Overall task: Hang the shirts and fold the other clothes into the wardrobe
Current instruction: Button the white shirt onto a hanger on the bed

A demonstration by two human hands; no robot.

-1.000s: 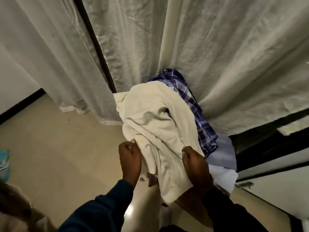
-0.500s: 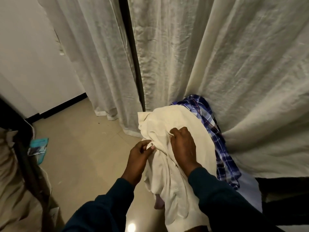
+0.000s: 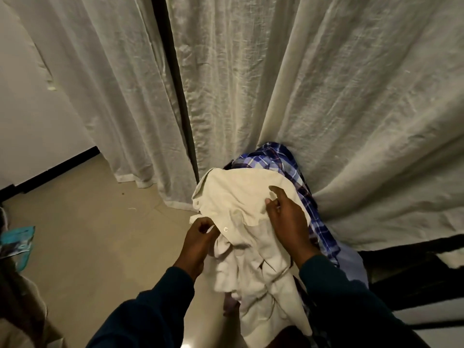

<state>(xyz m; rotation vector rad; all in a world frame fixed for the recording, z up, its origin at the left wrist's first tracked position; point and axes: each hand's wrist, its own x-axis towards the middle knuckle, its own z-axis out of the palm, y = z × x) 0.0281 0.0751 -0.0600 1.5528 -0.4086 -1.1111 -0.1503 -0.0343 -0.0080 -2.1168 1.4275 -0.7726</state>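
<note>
A cream shirt lies on top of a pile, right in front of the long curtain. The left hand pinches the shirt's edge by a button. The right hand pinches cloth on top. A blue checked shirt peeks out behind, touching the curtain.

We noted a cream shirt with a white button, plain and unpatterned. Behind it we recorded a checked shirt in blue, white and dark navy. The curtains were off-white. We logged a beige floor, a white wall with black skirting, dark teal sleeves and a turquoise packet.
</note>
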